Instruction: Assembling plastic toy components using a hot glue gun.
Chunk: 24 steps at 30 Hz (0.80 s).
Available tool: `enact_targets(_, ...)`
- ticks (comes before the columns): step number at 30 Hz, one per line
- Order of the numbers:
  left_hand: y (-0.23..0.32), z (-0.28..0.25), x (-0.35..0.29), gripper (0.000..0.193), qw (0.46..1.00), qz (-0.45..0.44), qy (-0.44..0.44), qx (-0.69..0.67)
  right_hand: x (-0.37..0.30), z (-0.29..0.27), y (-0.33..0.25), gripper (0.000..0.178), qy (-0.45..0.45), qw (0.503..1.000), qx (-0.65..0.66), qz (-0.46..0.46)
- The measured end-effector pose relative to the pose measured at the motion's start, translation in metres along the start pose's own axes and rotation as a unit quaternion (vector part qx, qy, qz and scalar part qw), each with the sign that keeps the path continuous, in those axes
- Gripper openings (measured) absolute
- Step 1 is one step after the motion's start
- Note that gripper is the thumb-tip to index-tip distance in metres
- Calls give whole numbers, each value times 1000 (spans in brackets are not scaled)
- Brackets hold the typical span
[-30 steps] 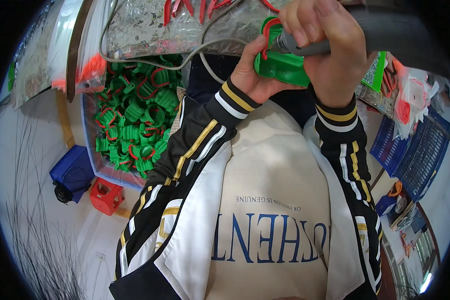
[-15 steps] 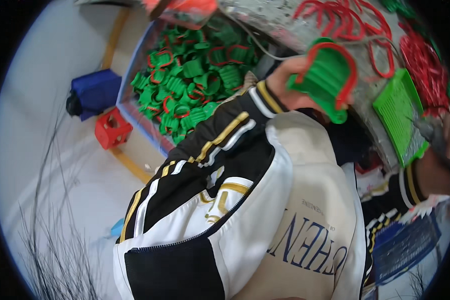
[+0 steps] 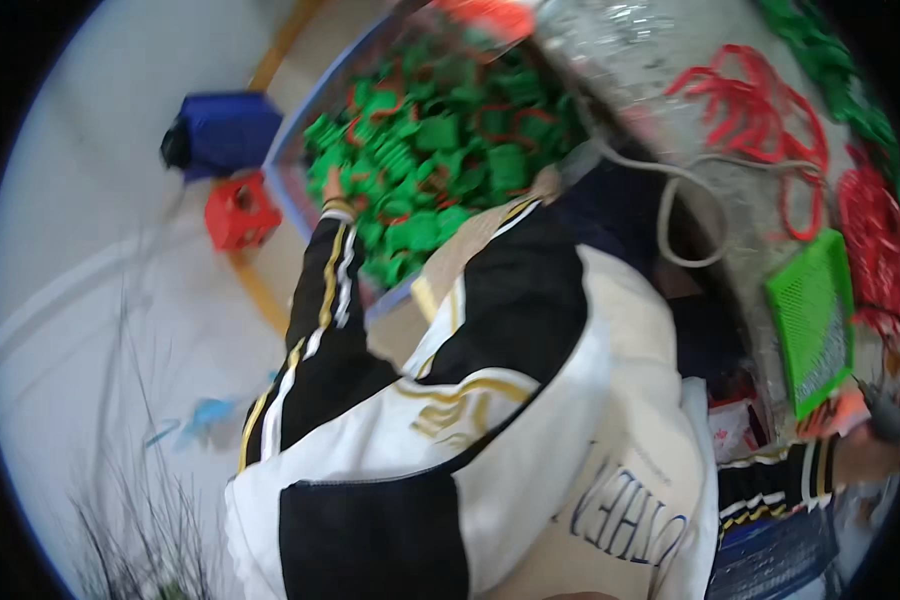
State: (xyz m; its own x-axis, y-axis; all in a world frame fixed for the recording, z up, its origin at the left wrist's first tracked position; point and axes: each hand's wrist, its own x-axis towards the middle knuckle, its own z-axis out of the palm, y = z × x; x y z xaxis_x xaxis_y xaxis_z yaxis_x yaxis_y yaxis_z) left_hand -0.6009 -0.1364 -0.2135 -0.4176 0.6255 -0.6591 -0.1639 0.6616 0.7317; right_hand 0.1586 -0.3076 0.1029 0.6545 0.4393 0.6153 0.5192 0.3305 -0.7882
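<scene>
Parts (image 3: 440, 132), green with red trim, fill the bin (image 3: 292, 190) at far left, where your left hand (image 3: 333, 187) is among them near the left edge, too blurred to tell whether its fingers grasp one. At right, your right hand (image 3: 865, 457) grasps a grey tool (image 3: 887, 415), near the green tray (image 3: 808, 300).

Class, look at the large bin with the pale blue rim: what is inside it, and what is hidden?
The bin holds heaped green pieces, some with red edging; the left hand is at its left side. The heap hides the bin's floor and any lower pieces.
</scene>
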Motion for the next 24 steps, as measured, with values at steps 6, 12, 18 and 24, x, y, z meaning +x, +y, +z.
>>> enact_targets(6, 71, 188, -85, 43, 848, 496, 140, 125, -5, -54, 15, 46, 167, 974, 48, 147)
enact_targets(12, 172, 401, -283, 35, 714, 535, -443, 90, -6, -15, -4, 55, 140, 989, -22, 46)
enact_targets(18, 158, 618, -272, 48, 513, 770, -228, 302, -7, -28, -1, 53, 155, 985, -71, 15)
enact_targets(24, 153, 641, -221, 26, 531, 713, -214, 406, -14, -47, -19, 42, 201, 971, -98, -79)
